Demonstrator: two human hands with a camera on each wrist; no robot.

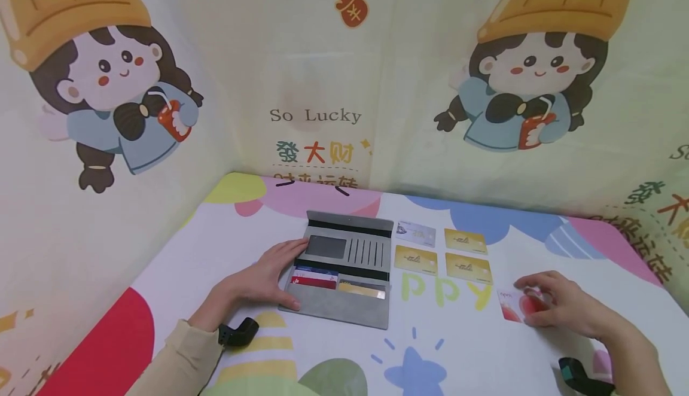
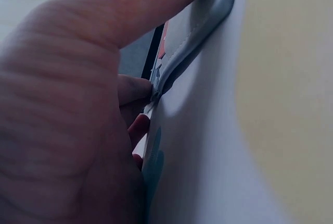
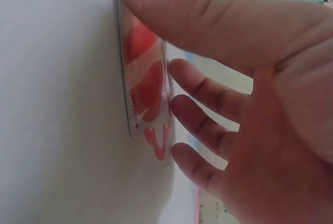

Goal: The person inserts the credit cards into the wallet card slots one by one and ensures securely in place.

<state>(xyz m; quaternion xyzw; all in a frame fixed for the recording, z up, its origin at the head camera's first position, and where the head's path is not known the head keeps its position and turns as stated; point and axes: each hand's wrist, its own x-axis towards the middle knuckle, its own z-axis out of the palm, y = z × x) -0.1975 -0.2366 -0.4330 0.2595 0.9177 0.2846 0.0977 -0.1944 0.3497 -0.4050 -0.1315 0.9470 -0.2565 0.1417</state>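
Note:
A grey wallet lies unfolded, with several cards showing in its lower pockets, among them a red and white card and a gold card. My left hand rests along the wallet's left edge, fingers and thumb spread; in the left wrist view the thumb lies over the wallet's edge. On the right, my right hand pinches a white plastic card with red heart shapes between thumb and forefinger. In the right wrist view this card is low over the tabletop; whether it touches is unclear.
Right of the wallet, a silver card and three gold cards, including this lower right one, lie in two rows. The table's patterned cover meets printed backdrop walls at the back and left.

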